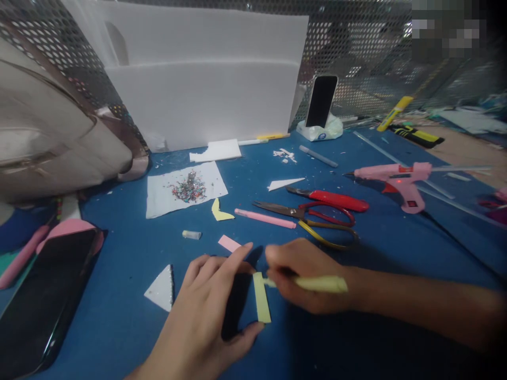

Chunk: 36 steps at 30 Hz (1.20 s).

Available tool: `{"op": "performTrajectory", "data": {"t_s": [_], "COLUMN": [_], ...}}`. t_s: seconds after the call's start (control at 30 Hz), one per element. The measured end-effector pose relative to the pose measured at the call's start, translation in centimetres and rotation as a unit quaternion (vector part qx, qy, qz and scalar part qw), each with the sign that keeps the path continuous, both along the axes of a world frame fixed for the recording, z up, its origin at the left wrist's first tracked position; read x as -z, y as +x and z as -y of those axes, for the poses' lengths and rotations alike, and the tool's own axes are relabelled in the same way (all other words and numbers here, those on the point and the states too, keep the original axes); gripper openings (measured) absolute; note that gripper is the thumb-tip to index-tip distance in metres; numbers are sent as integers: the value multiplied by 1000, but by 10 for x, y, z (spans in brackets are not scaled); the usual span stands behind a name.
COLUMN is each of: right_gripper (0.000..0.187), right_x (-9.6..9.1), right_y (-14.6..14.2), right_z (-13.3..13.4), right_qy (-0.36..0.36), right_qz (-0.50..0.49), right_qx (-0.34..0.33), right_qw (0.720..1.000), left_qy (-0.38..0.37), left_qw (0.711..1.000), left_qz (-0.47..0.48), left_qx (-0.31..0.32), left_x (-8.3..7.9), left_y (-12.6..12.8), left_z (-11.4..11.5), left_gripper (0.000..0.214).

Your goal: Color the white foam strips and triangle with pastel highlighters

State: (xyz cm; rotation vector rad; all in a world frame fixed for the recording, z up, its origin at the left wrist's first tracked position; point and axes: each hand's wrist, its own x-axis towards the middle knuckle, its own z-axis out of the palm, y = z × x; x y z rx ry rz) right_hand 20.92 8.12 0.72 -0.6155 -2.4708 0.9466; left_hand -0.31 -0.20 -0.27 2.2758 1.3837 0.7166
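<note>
A: Where do we have the yellow strip (262,297)?
B: Near us, about the middle of the blue table (130,258), lying lengthwise from near to far between our two hands.
A: And our left grip?
B: Our left hand (212,295) is spread wide but holds the strip end to end, thumb at the near end and a fingertip at the far end.
A: Our right?
B: Our right hand (304,277) has a narrow grip, wrapped around a pale yellow marker (322,284). Its tip points left at the strip's right edge, towards the far end; blur keeps us from telling whether they touch.
A: What do we see just beyond our fingers?
B: A pink strip (228,243), partly covered by our left hand, then a pink pen (265,218) and a bent yellow piece (221,210). To the pen's right lie the scissors (291,210), with the red-handled pliers (336,200) just beyond.
A: On our left?
B: A white triangle (160,289) with a dark, speckled edge, and farther left a black phone (49,301).
A: Far right?
B: A pink glue gun (396,174), lying on its side.
</note>
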Motion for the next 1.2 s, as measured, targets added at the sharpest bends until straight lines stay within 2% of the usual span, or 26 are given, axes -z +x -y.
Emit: {"op": "performTrajectory", "data": {"t_s": [0.07, 0.17, 0.3, 0.4, 0.53, 0.63, 0.77, 0.87, 0.97, 1.1, 1.2], "right_gripper": [21, 21, 21, 20, 21, 21, 21, 21, 22, 22, 23], "right_x": [1, 2, 0, -2, -1, -1, -1, -2, -3, -4, -4], "right_y": [0, 1, 1, 1, 0, 1, 1, 0, 0, 0, 0], "right_z": [-1, -1, 0, 1, 1, 2, 2, 1, 1, -1, -1], "right_qy": [0, -3, -10, -15, -7, -9, -8, -15, -12, -24, -19], "right_qz": [-6, 2, -21, -17, -22, -16, -22, -12, -19, -11, -26], "right_qx": [20, -28, 17, -34, 21, -32, 24, -26, 23, -8, 23], "right_qw": [1000, 1000, 1000, 999, 1000, 999, 999, 999, 999, 1000, 999], "left_qy": [-4, 0, 1, 7, 1, 4, 2, 0, 0, 7, 2], "left_qw": [1000, 1000, 1000, 1000, 1000, 1000, 1000, 1000, 1000, 1000, 1000], "left_qz": [-2, -1, 3, 4, 4, 3, 4, 0, -3, -5, -2], "left_qx": [-1, 0, 5, 8, -1, 0, 3, 1, 0, 3, -2], "left_x": [0, 0, 0, 0, 1, 1, 1, 1, 1, 1, -1], "left_y": [0, 0, -1, -1, 0, 0, -1, -1, -1, 0, 0], "left_z": [0, 0, 0, -1, -1, -1, 0, 1, 0, -1, -1], "left_gripper": [86, 86, 85, 84, 84, 83, 83, 85, 86, 88, 86]}}
